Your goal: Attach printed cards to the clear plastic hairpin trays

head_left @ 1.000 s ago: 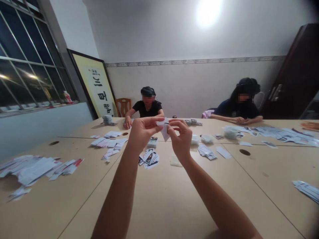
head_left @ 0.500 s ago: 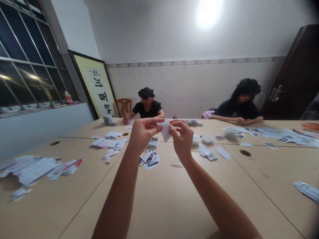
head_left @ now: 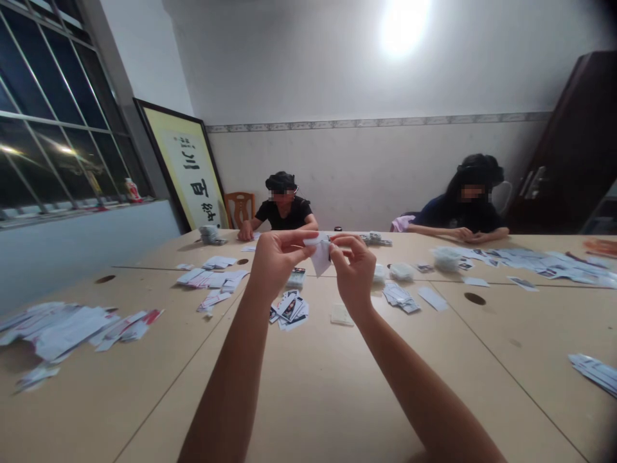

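A small piece of white paper (head_left: 321,258) is held up over the table between my two hands, its lower end coming to a point. My left hand (head_left: 276,260) pinches its left side between thumb and fingers. On the right edge, my right hand (head_left: 354,265) has its fingers curled and closed on the same paper. Below and between my forearms lies a loose pile of printed cards (head_left: 290,310). Just behind that pile is a clear stack (head_left: 296,278), partly covered by my left hand. A pale flat packet (head_left: 342,314) rests beside my right wrist.
Torn white papers (head_left: 72,328) spread over the left side, with more paper strips (head_left: 212,280) nearer the middle. Cards (head_left: 401,297), clear packs (head_left: 446,257) and scattered papers (head_left: 544,262) lie to the right. Two people (head_left: 284,209) sit across the wooden table (head_left: 308,399).
My right hand has shifted very slightly to the right, still on the paper. The person at the far left has leaned a little. Otherwise the scene looks the same.
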Motion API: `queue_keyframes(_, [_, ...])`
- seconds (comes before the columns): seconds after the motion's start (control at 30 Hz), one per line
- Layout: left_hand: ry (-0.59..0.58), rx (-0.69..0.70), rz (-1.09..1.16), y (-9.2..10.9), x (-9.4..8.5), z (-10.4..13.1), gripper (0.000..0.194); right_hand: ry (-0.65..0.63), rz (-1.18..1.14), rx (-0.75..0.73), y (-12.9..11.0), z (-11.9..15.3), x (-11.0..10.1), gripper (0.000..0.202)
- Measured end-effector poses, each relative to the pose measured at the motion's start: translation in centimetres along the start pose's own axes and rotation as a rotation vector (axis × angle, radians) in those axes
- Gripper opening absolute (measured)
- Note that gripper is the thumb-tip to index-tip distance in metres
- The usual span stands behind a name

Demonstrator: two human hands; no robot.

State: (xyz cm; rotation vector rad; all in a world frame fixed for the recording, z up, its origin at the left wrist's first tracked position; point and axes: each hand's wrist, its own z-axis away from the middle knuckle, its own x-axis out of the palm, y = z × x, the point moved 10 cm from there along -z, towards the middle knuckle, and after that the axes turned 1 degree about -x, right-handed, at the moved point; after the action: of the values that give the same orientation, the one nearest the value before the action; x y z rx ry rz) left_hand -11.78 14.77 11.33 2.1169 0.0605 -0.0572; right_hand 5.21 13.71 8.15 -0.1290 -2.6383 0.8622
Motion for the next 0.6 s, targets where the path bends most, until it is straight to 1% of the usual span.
queue_keyframes(0.17, [-0.005, 0.025, -0.025, 0.22, -0.05, 0.01, 0.029, 0.012, -0.009, -0.005, 0.03, -0.03, -0.07, 0.008])
queue_keyframes(0.6, [-0.008, 0.029, -0.028, 0.36, -0.03, 0.17, 0.028, 0.029, -0.025, 0.008, -0.01, -0.02, -0.47, 0.006])
